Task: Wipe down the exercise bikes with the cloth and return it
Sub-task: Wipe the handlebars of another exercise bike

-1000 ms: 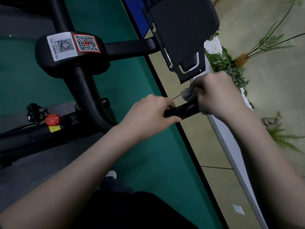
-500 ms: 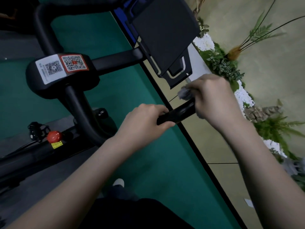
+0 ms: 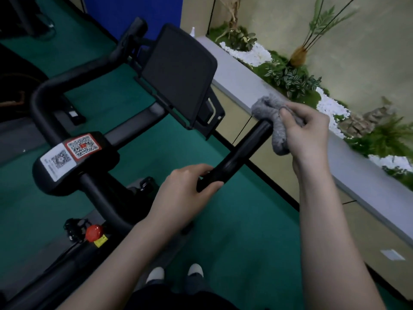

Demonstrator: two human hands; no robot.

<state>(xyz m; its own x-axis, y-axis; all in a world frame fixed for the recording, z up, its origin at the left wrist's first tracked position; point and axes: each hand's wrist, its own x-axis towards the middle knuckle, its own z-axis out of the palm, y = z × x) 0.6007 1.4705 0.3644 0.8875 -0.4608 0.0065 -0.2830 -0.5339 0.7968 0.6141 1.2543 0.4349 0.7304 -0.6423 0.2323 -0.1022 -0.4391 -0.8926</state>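
**While the left hand grips the bar, cloth sits at its tip**

Nearest: left hand [image 3: 185,193] curled round the near end of the bike's black handlebar [image 3: 240,154]. Grey cloth [image 3: 267,106], fuzzy and bunched, drapes over the bar's far tip, touching it. Right hand [image 3: 309,133] pinches the cloth, fingers curled, thumb pressed on top. Black screen [image 3: 178,72] farther off.

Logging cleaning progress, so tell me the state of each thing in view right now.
left hand, grips the handlebar
right hand, holds the cloth
cloth, bunched against the handlebar's tip
handlebar, bare between the hands
console panel, dark
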